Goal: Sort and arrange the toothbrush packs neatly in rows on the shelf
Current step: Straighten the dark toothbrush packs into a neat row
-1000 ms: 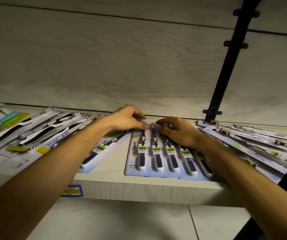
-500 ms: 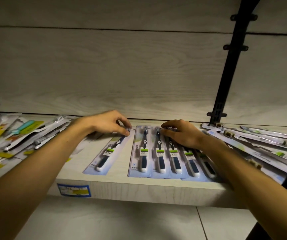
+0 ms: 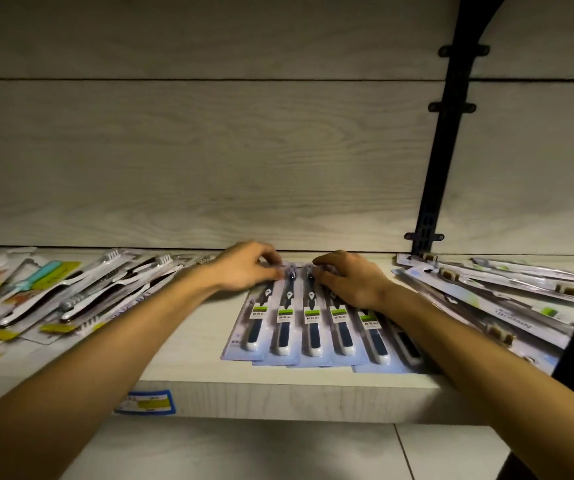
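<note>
A row of several blue toothbrush packs (image 3: 313, 327) with navy handles lies overlapping at the middle of the wooden shelf (image 3: 278, 389). My left hand (image 3: 244, 268) pinches the top of the leftmost pack (image 3: 256, 323), which lies slightly tilted against the row. My right hand (image 3: 351, 282) presses with curled fingers on the tops of the packs further right and hides their heads.
A loose pile of mixed packs (image 3: 64, 296) with white, teal and yellow parts covers the shelf's left. Another slanted pile of pale packs (image 3: 507, 299) lies at the right. A black upright bracket (image 3: 441, 150) stands behind it. A blue price tag (image 3: 147, 401) sits on the front edge.
My left hand has moved right, bringing the single pack that lay apart up against the row's left side. My right hand stays on the row.
</note>
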Demonstrator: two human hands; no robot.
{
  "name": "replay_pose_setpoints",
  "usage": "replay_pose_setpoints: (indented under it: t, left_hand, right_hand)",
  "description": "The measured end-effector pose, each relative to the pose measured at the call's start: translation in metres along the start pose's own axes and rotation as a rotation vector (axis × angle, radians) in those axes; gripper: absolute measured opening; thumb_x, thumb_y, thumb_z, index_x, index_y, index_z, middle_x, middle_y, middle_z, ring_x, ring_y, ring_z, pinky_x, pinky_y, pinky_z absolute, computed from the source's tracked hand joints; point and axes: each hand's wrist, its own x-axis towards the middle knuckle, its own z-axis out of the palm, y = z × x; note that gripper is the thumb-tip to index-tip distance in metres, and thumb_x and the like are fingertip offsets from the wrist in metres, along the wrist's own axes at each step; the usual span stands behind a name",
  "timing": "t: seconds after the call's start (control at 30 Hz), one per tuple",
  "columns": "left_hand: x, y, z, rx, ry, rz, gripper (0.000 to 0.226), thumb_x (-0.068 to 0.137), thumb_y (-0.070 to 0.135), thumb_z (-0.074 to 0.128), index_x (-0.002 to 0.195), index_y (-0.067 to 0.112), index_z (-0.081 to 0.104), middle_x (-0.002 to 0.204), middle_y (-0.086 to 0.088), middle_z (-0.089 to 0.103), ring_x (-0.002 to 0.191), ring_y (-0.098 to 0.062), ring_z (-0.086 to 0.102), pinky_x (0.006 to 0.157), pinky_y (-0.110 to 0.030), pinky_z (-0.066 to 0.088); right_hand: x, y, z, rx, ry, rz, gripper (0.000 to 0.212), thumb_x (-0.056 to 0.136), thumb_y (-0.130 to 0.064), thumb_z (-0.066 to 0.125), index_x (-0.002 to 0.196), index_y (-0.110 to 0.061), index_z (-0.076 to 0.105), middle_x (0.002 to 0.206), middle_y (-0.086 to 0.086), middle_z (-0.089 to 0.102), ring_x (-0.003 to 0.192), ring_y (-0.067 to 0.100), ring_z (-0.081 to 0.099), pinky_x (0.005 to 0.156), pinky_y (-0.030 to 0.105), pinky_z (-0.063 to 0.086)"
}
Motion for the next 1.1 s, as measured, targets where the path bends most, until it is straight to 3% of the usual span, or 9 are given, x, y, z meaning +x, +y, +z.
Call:
replay_pose_setpoints:
  t: [0.1, 0.23, 0.3, 0.43, 0.53, 0.63, 0.77, 0.93, 1.1]
  left_hand:
    - [-0.005, 0.004, 0.010, 0.218, 0.093, 0.024, 0.024, 0.097, 0.045, 0.059, 0.113, 0.028, 0.063, 0.105, 0.011, 0.062, 0.085, -0.002, 0.055, 0.067, -0.023, 0.040]
    - [-0.015, 0.015, 0.020, 0.246, 0.168, -0.031, 0.036, 0.102, 0.036, 0.049, 0.132, 0.017, 0.057, 0.129, -0.004, 0.064, 0.114, -0.023, 0.060, 0.094, -0.036, 0.049]
    - [-0.021, 0.024, 0.019, 0.203, 0.172, -0.088, 0.047, 0.103, 0.041, 0.047, 0.142, 0.015, 0.049, 0.140, -0.008, 0.058, 0.124, -0.028, 0.056, 0.102, -0.039, 0.047]
    - [-0.042, 0.041, 0.023, 0.172, 0.116, -0.115, 0.067, 0.100, 0.059, 0.038, 0.152, 0.018, 0.034, 0.164, -0.010, 0.022, 0.143, -0.031, 0.037, 0.114, -0.042, 0.035]
    - [-0.064, 0.050, 0.030, 0.212, 0.098, -0.026, 0.071, 0.098, 0.066, 0.034, 0.155, 0.026, 0.027, 0.169, -0.001, -0.005, 0.152, -0.027, 0.018, 0.122, -0.046, 0.022]
    - [-0.077, 0.053, 0.033, 0.263, -0.011, 0.066, 0.066, 0.098, 0.067, 0.027, 0.153, 0.032, 0.032, 0.167, 0.003, 0.014, 0.152, -0.020, 0.016, 0.121, -0.047, 0.024]
    - [-0.085, 0.057, 0.041, 0.238, -0.036, 0.069, 0.057, 0.102, 0.060, 0.026, 0.149, 0.030, 0.039, 0.157, 0.005, 0.037, 0.146, -0.017, 0.029, 0.112, -0.037, 0.029]
    - [-0.090, 0.067, 0.045, 0.306, -0.056, 0.009, 0.074, 0.088, 0.064, 0.009, 0.156, 0.037, 0.024, 0.166, 0.008, 0.020, 0.151, -0.018, 0.021, 0.119, -0.046, 0.027]
    - [-0.101, 0.072, 0.044, 0.343, -0.085, 0.037, 0.063, 0.101, 0.060, 0.020, 0.159, 0.036, 0.018, 0.168, 0.005, 0.011, 0.155, -0.019, 0.010, 0.123, -0.040, 0.016]
  right_hand:
    - [0.005, -0.001, 0.001, 0.034, 0.008, 0.051, 0.037, 0.099, -0.049, 0.045, 0.128, -0.032, 0.063, 0.131, 0.001, 0.063, 0.121, 0.028, 0.055, 0.103, 0.047, 0.045]
    - [0.008, 0.001, 0.003, 0.109, -0.011, 0.087, 0.034, 0.099, -0.048, 0.044, 0.121, -0.034, 0.065, 0.121, -0.001, 0.068, 0.114, 0.025, 0.059, 0.103, 0.047, 0.045]
    - [0.007, 0.003, 0.003, 0.196, -0.017, 0.116, 0.038, 0.099, -0.049, 0.046, 0.129, -0.030, 0.062, 0.127, 0.001, 0.066, 0.115, 0.023, 0.059, 0.104, 0.043, 0.045]
    - [0.002, 0.003, -0.007, 0.469, 0.071, 0.153, 0.051, 0.101, -0.041, 0.052, 0.142, -0.013, 0.050, 0.139, 0.007, 0.058, 0.122, 0.022, 0.056, 0.102, 0.033, 0.044]
    - [-0.012, 0.000, -0.016, 0.336, 0.111, 0.132, 0.050, 0.101, -0.038, 0.053, 0.144, -0.011, 0.049, 0.143, 0.010, 0.054, 0.125, 0.026, 0.055, 0.105, 0.037, 0.045]
    - [-0.039, -0.008, -0.020, 0.027, 0.066, 0.064, 0.050, 0.102, -0.042, 0.047, 0.144, -0.016, 0.048, 0.147, 0.008, 0.050, 0.128, 0.031, 0.052, 0.105, 0.044, 0.045]
    - [-0.080, -0.012, -0.012, -0.049, -0.016, 0.031, 0.043, 0.105, -0.044, 0.036, 0.133, -0.018, 0.055, 0.143, 0.007, 0.051, 0.132, 0.030, 0.047, 0.108, 0.045, 0.040]
    - [-0.103, -0.018, -0.011, -0.022, -0.057, 0.017, 0.047, 0.107, -0.041, 0.030, 0.145, -0.018, 0.048, 0.155, 0.006, 0.042, 0.143, 0.023, 0.035, 0.116, 0.033, 0.024]
    - [-0.103, -0.021, -0.012, -0.086, -0.155, 0.016, 0.050, 0.108, -0.042, 0.025, 0.152, -0.024, 0.037, 0.164, 0.003, 0.026, 0.151, 0.023, 0.020, 0.123, 0.036, 0.013]
